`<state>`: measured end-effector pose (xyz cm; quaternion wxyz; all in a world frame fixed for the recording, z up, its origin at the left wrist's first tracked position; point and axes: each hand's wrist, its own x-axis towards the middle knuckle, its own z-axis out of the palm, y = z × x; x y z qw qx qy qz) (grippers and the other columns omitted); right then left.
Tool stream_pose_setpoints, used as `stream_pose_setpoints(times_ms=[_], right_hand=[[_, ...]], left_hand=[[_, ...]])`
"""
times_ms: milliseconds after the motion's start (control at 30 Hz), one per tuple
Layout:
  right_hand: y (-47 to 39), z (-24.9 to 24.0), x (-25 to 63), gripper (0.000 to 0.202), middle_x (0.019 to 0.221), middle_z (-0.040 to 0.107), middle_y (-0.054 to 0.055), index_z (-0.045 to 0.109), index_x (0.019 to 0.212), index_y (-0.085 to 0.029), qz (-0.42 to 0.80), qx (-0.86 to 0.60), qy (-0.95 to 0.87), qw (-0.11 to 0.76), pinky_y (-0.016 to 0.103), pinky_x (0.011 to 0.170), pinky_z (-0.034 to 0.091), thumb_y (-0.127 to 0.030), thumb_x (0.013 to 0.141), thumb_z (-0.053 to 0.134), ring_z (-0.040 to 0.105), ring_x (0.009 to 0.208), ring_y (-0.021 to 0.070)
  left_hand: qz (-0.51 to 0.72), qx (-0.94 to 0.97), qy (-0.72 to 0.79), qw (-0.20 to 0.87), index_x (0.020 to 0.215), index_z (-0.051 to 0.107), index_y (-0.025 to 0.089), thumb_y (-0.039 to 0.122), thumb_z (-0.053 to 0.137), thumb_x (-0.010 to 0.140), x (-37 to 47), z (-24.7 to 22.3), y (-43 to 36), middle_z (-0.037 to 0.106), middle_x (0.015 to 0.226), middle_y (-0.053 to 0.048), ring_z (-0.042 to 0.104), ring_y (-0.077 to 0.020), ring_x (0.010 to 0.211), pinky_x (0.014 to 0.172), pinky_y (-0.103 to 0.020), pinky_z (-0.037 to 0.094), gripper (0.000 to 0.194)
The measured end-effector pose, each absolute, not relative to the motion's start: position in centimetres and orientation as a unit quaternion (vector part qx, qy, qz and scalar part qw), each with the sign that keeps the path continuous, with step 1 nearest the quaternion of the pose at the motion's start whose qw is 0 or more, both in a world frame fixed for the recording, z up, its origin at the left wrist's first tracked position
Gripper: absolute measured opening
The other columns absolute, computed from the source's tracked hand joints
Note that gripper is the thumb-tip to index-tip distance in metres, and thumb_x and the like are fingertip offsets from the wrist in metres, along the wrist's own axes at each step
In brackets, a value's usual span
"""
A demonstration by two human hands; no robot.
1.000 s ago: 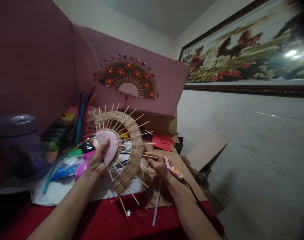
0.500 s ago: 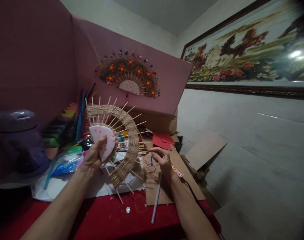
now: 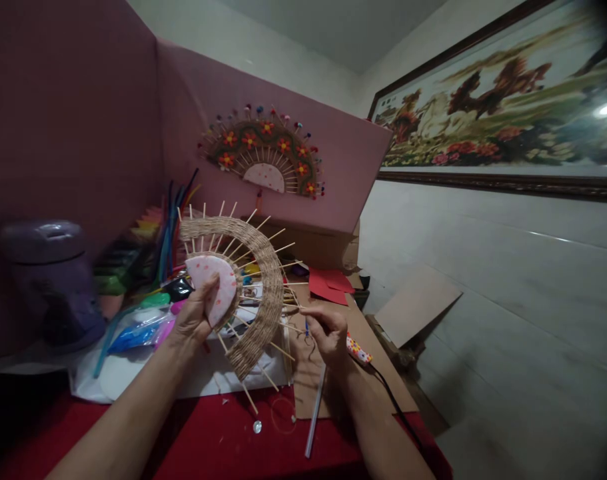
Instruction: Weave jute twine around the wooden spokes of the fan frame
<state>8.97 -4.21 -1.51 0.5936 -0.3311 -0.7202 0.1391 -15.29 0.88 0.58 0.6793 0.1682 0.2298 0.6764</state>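
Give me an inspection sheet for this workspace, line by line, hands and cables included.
Surface: red cloth, partly under a cardboard sheet.
Workpiece: half-round woven fan with protruding sticks, held up.
Clutter: translucent stick, red paper, bagged blue material.
Hands: left hand grips the fan's spotted panel; right hand at a stick's tip, grasp unclear.
Cables: black cable from flower-patterned handle.
Surroundings: decorated fan on pink panel; framed picture.

A purple container (image 3: 56,287) stands at left, a framed horse picture (image 3: 488,113) hangs at right.
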Motion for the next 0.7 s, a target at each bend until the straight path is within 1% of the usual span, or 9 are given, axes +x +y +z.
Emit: stream_pose_setpoints(times_ms=[67,100,200,333,433,533,633,700], right_hand=[[-4.0,-1.5,9.0,0.016,0.078,0.067,0.002,0.067,0.087,-0.022,0.196,-0.33,-0.701,0.601,0.024,0.064,0.044,-0.02,0.08,0.052,0.059,0.072,0.0135],[-3.9,-1.5,9.0,0.015,0.078,0.066,0.002,0.067,0.087,-0.022,0.22,-0.329,-0.694,0.601,0.024,0.064,0.043,-0.021,0.08,0.053,0.059,0.073,0.0137],[-3.7,-1.5,9.0,0.015,0.073,0.063,0.001,0.067,0.085,-0.021,0.27,-0.338,-0.684,0.587,0.022,0.056,0.04,-0.024,0.079,0.053,0.053,0.063,0.0115],[-3.5,-1.5,9.0,0.015,0.062,0.055,-0.002,0.067,0.083,-0.021,0.33,-0.332,-0.673,0.573,0.021,0.047,0.032,-0.023,0.076,0.055,0.04,0.05,0.0076],[-3.3,-1.5,9.1,0.018,0.054,0.045,-0.004,0.068,0.081,-0.021,0.376,-0.308,-0.66,0.573,0.021,0.046,0.028,-0.017,0.07,0.054,0.034,0.049,0.0071],[-3.0,-1.5,9.2,0.021,0.05,0.037,-0.006,0.068,0.081,-0.022,0.416,-0.296,-0.649,0.564,0.021,0.045,0.025,-0.015,0.068,0.053,0.03,0.048,0.0072],[-3.0,-1.5,9.2,0.023,0.048,0.035,-0.006,0.068,0.081,-0.022,0.436,-0.306,-0.646,0.547,0.021,0.045,0.025,-0.015,0.066,0.052,0.029,0.046,0.0071],[-3.1,-1.4,9.2,0.024,0.047,0.034,-0.006,0.068,0.081,-0.021,0.427,-0.315,-0.646,0.548,0.021,0.045,0.026,-0.015,0.066,0.051,0.029,0.046,0.0076]], left_hand=[[0.679,0.162,0.227,0.679,0.089,0.061,0.011,0.013,0.053,0.079,-15.3,0.6,0.9,0.069,0.068,-0.008,0.066,-0.0188,0.058,0.058,-0.033,0.057,0.013],[0.679,0.157,0.228,0.679,0.09,0.061,0.012,0.013,0.053,0.079,-15.3,0.7,0.8,0.069,0.068,-0.007,0.066,-0.0186,0.057,0.058,-0.033,0.057,0.014],[0.68,0.138,0.24,0.679,0.091,0.06,0.012,0.013,0.051,0.08,-15.2,1.0,0.7,0.069,0.065,-0.006,0.065,-0.0174,0.055,0.057,-0.032,0.057,0.014],[0.678,0.135,0.248,0.679,0.086,0.06,0.011,0.012,0.049,0.081,-15.1,1.1,0.7,0.069,0.065,-0.007,0.065,-0.0178,0.054,0.055,-0.033,0.057,0.013],[0.672,0.137,0.245,0.685,0.086,0.06,0.011,0.013,0.049,0.082,-15.1,0.9,0.8,0.069,0.066,-0.008,0.065,-0.0184,0.055,0.054,-0.035,0.057,0.012],[0.668,0.139,0.239,0.691,0.088,0.06,0.011,0.012,0.048,0.082,-15.2,0.8,0.8,0.069,0.067,-0.008,0.066,-0.0184,0.057,0.056,-0.035,0.057,0.014],[0.667,0.138,0.237,0.692,0.092,0.061,0.012,0.011,0.05,0.08,-15.2,0.7,0.9,0.069,0.067,-0.007,0.066,-0.0181,0.056,0.057,-0.035,0.057,0.015],[0.671,0.138,0.241,0.688,0.093,0.061,0.011,0.011,0.052,0.079,-15.2,0.7,0.9,0.069,0.068,-0.007,0.066,-0.0182,0.057,0.059,-0.036,0.057,0.016]])
